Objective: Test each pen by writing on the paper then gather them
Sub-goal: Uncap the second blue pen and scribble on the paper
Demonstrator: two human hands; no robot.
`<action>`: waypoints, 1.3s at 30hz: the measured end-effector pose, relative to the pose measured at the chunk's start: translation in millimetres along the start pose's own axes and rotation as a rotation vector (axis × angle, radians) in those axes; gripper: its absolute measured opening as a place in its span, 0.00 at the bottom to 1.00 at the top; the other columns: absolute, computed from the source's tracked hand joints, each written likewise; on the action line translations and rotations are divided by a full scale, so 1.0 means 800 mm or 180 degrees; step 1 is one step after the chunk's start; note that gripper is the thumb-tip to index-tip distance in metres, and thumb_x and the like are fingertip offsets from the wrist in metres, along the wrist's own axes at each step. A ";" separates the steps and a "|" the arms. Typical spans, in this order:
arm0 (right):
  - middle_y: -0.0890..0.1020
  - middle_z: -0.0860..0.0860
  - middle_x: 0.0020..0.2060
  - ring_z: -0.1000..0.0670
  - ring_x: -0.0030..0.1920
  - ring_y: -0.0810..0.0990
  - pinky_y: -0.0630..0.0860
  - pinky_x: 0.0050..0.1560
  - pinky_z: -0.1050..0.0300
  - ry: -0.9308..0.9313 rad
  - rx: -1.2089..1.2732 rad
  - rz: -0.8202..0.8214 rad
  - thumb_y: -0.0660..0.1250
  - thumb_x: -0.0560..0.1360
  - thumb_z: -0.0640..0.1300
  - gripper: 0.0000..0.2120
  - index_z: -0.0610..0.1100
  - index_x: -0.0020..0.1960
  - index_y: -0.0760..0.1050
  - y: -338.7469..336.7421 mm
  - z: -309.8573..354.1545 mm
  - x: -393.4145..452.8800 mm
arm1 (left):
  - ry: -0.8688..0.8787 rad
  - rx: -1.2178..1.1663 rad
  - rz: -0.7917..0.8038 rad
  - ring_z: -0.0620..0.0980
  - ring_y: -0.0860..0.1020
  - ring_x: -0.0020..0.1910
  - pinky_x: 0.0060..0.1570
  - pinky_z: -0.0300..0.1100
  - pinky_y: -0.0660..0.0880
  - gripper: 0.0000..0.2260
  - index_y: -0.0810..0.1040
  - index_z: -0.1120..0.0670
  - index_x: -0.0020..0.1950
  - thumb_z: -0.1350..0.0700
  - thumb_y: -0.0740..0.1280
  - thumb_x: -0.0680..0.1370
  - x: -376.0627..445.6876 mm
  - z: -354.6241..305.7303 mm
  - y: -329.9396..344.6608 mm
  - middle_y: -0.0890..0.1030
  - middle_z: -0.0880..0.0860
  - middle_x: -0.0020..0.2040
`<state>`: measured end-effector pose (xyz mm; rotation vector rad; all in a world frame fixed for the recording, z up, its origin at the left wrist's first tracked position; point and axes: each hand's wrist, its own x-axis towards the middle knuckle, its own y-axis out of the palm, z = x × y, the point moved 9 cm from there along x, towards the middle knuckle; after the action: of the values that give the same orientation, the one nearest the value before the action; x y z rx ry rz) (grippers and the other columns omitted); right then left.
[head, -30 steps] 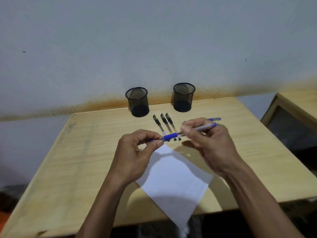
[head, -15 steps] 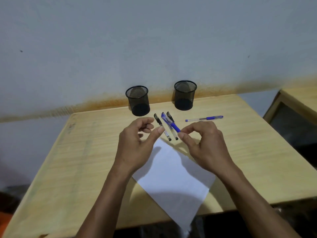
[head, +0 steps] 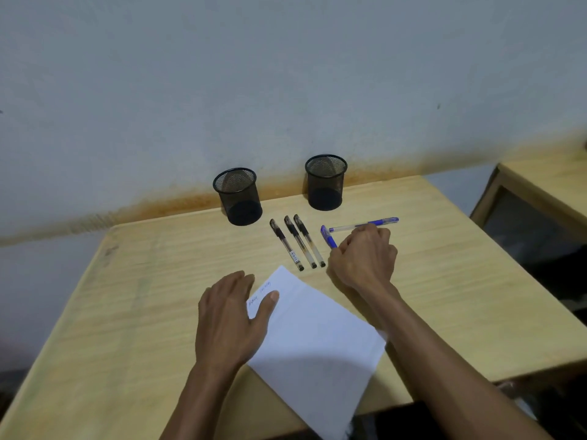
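Pens: three black gel pens (head: 297, 241) lie side by side at abt 12 o'clock from the paper (head: 313, 338), parallel, caps toward the wall, tips just short of the sheet's far corner. At 1 o'clock from the paper your right hand (head: 363, 257) is curled knuckles-up over a blue pen (head: 328, 237); only its capped end sticks out at the hand's 10 o'clock, fingers hidden underneath, so it looks gripped but the exact hold can't be seen. A second blue pen (head: 365, 223) lies nearly crosswise at the hand's 12 o'clock, just beside or touching the knuckles, can't tell which. Your left hand (head: 232, 315) lies flat, fingers straight, at the sheet's 9 o'clock edge, thumb resting on the paper beside some faint blue scribbles (head: 259, 295). Two black mesh pen cups (head: 238, 195) (head: 325, 182) stand upright at 11 and 12 o'clock, near the wall, well apart from each other. All on a light wooden desk (head: 143, 296).
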<state>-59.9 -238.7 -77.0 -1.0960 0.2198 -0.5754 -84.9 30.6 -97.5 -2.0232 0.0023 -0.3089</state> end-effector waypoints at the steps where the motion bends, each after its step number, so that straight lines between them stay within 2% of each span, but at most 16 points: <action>1: 0.78 0.48 0.59 0.44 0.64 0.71 0.72 0.58 0.47 0.0011 -0.0028 -0.0036 0.72 0.72 0.49 0.14 0.41 0.53 0.82 0.002 0.001 0.003 | 0.0014 0.0042 -0.0010 0.52 0.72 0.69 0.70 0.54 0.65 0.29 0.79 0.54 0.64 0.34 0.58 0.76 0.000 0.000 0.001 0.77 0.52 0.67; 7: 0.78 0.48 0.59 0.43 0.65 0.70 0.71 0.61 0.45 -0.0016 -0.0110 -0.0244 0.68 0.74 0.50 0.13 0.42 0.51 0.84 -0.006 -0.003 0.011 | 0.0000 0.0098 0.0012 0.51 0.70 0.70 0.72 0.53 0.62 0.30 0.78 0.53 0.66 0.34 0.59 0.75 -0.001 -0.001 0.000 0.75 0.52 0.69; 12: 0.74 0.51 0.65 0.46 0.68 0.67 0.65 0.67 0.47 -0.0358 0.0046 -0.0526 0.68 0.77 0.53 0.12 0.53 0.57 0.85 -0.034 -0.019 0.044 | 0.0014 0.0148 -0.0028 0.51 0.70 0.70 0.72 0.52 0.62 0.30 0.79 0.53 0.66 0.33 0.58 0.74 -0.001 0.000 0.001 0.75 0.51 0.69; 17: 0.69 0.50 0.74 0.44 0.74 0.61 0.61 0.72 0.42 -0.0673 -0.0447 0.0089 0.68 0.78 0.59 0.16 0.55 0.63 0.82 -0.022 -0.041 0.087 | 0.0001 0.0143 -0.0061 0.51 0.70 0.69 0.72 0.53 0.62 0.29 0.79 0.53 0.64 0.34 0.60 0.74 -0.001 -0.001 0.001 0.76 0.51 0.68; 20: 0.70 0.49 0.74 0.43 0.73 0.61 0.62 0.70 0.41 -0.0903 -0.0640 0.0175 0.66 0.79 0.60 0.16 0.56 0.62 0.83 -0.018 -0.041 0.096 | 0.0027 0.0131 -0.0073 0.50 0.70 0.69 0.71 0.52 0.61 0.28 0.79 0.53 0.64 0.35 0.61 0.74 -0.001 -0.005 -0.001 0.76 0.51 0.68; 25: 0.76 0.52 0.67 0.46 0.68 0.66 0.65 0.64 0.47 -0.1225 -0.0600 -0.0147 0.67 0.79 0.57 0.13 0.54 0.58 0.85 -0.029 -0.038 0.087 | -0.0024 0.0083 -0.0053 0.49 0.69 0.70 0.72 0.52 0.60 0.28 0.79 0.53 0.65 0.35 0.60 0.74 -0.003 -0.004 -0.004 0.76 0.50 0.68; 27: 0.80 0.52 0.59 0.47 0.61 0.70 0.67 0.58 0.49 -0.1290 -0.0237 -0.0460 0.66 0.80 0.54 0.11 0.52 0.55 0.85 -0.048 -0.037 0.071 | -0.0017 0.0042 -0.0068 0.49 0.69 0.70 0.72 0.52 0.61 0.28 0.79 0.53 0.65 0.35 0.60 0.74 -0.003 -0.006 -0.005 0.76 0.49 0.68; 29: 0.82 0.50 0.51 0.47 0.54 0.75 0.68 0.50 0.52 -0.1286 0.0390 -0.0545 0.67 0.81 0.51 0.09 0.48 0.52 0.83 -0.067 -0.036 0.052 | -0.0057 0.0001 -0.0046 0.50 0.70 0.69 0.72 0.53 0.62 0.28 0.79 0.53 0.64 0.35 0.61 0.74 -0.002 -0.004 -0.004 0.77 0.49 0.67; 31: 0.83 0.51 0.44 0.52 0.44 0.78 0.72 0.43 0.57 -0.1111 0.1383 -0.0315 0.68 0.81 0.49 0.07 0.46 0.50 0.81 -0.080 -0.035 0.033 | -0.0104 -0.0139 -0.0055 0.52 0.75 0.62 0.67 0.56 0.68 0.26 0.79 0.52 0.60 0.34 0.61 0.75 0.000 -0.001 -0.005 0.80 0.49 0.60; 33: 0.81 0.53 0.40 0.57 0.37 0.78 0.75 0.39 0.62 -0.0865 0.2503 0.0040 0.69 0.80 0.45 0.03 0.48 0.52 0.81 -0.089 -0.031 0.010 | -0.0139 -0.0388 -0.0270 0.52 0.78 0.55 0.60 0.59 0.73 0.23 0.79 0.52 0.57 0.36 0.63 0.75 -0.001 -0.002 -0.018 0.81 0.48 0.53; 35: 0.79 0.50 0.38 0.56 0.37 0.79 0.79 0.41 0.62 -0.0743 0.3431 0.0478 0.69 0.80 0.40 0.05 0.48 0.54 0.81 -0.091 -0.017 -0.018 | 0.0078 -0.0428 -0.0668 0.54 0.78 0.57 0.61 0.59 0.71 0.23 0.81 0.55 0.57 0.38 0.64 0.75 -0.004 -0.016 -0.038 0.82 0.51 0.55; 37: 0.81 0.49 0.37 0.55 0.36 0.81 0.80 0.42 0.62 -0.0610 0.3904 0.0762 0.68 0.80 0.37 0.06 0.46 0.52 0.81 -0.085 -0.007 -0.043 | 0.0298 -0.0682 -0.0868 0.51 0.76 0.60 0.62 0.55 0.70 0.24 0.81 0.56 0.60 0.39 0.63 0.75 -0.008 -0.040 -0.057 0.81 0.51 0.58; 39: 0.84 0.50 0.38 0.53 0.38 0.83 0.80 0.42 0.61 -0.0483 0.4158 0.0965 0.67 0.81 0.36 0.06 0.44 0.52 0.81 -0.074 0.005 -0.066 | 0.0323 -0.1173 -0.0687 0.41 0.74 0.59 0.60 0.46 0.70 0.21 0.81 0.51 0.62 0.40 0.64 0.76 -0.008 -0.063 -0.066 0.79 0.43 0.59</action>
<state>-121.6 -226.9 -28.3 0.1696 -0.1352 -0.2468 -109.5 11.4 -31.3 -2.3752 -0.1034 -0.5828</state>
